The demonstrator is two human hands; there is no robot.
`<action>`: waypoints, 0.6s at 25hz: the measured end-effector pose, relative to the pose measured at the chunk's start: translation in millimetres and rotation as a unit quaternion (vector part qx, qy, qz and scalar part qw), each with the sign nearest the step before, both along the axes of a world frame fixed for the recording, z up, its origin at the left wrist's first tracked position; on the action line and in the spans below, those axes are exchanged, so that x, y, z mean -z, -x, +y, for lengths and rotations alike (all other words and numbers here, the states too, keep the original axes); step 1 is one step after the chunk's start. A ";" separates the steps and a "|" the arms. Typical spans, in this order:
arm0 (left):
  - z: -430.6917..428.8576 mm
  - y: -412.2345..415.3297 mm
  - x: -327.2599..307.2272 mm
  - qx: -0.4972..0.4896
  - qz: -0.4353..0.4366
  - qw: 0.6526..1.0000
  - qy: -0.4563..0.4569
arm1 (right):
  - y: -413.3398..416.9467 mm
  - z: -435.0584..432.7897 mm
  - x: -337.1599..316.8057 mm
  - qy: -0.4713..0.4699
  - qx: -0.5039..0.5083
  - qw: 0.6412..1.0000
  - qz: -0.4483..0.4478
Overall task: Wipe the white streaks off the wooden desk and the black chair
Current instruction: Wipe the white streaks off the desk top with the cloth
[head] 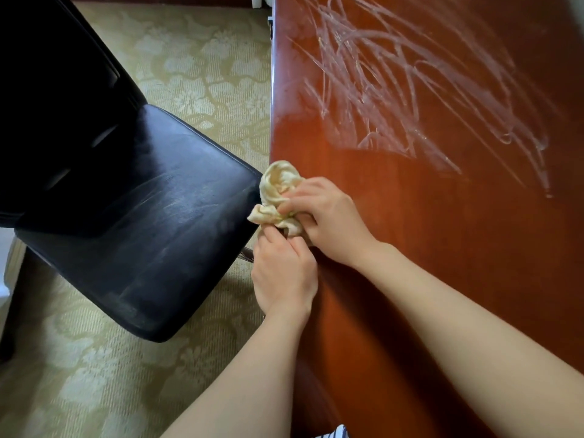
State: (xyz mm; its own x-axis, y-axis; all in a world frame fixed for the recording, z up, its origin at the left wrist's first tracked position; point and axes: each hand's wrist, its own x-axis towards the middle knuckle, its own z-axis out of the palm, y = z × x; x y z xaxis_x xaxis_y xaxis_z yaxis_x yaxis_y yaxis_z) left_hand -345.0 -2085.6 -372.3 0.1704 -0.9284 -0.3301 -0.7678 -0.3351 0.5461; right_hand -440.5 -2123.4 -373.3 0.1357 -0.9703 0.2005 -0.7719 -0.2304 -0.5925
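Note:
A reddish wooden desk (442, 248) fills the right side, and white streaks (410, 90) cover its far part. A black chair (142, 216) stands to the left, its seat carrying faint whitish smears (164, 197). A crumpled cream cloth (278, 191) is bunched at the desk's left edge, beside the seat corner. My left hand (284, 273) pinches the cloth's lower part from below. My right hand (328, 216) grips it from the right, fingers curled over it.
Patterned beige carpet (205, 74) covers the floor between chair and desk. A metal chair part (245, 254) shows under the seat near my left hand. Something white stands at the far end of the desk edge (262, 0).

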 end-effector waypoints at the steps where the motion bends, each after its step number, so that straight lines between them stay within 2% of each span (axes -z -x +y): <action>1: 0.2 0.3 0.0 -0.002 0.005 1.000 -0.001 | 3.9 11.2 -2.5 -0.011 -0.006 1.000 0.001; 6: 2.4 -0.4 2.1 0.013 0.006 1.000 0.014 | 26.7 33.1 -12.3 -0.016 -0.026 0.999 0.044; 15: 1.8 2.4 1.9 0.004 -0.003 0.999 0.038 | 67.0 -65.0 -2.5 -0.001 0.141 0.989 0.038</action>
State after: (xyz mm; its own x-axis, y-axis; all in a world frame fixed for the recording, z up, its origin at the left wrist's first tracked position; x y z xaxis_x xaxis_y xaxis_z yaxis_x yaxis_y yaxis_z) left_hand -347.3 -2083.8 -374.2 0.1648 -0.9519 -0.2584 -0.7730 -0.2873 0.5656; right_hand -507.5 -2188.4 -370.9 -0.1250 -0.9723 0.1974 -0.8473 0.0011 -0.5311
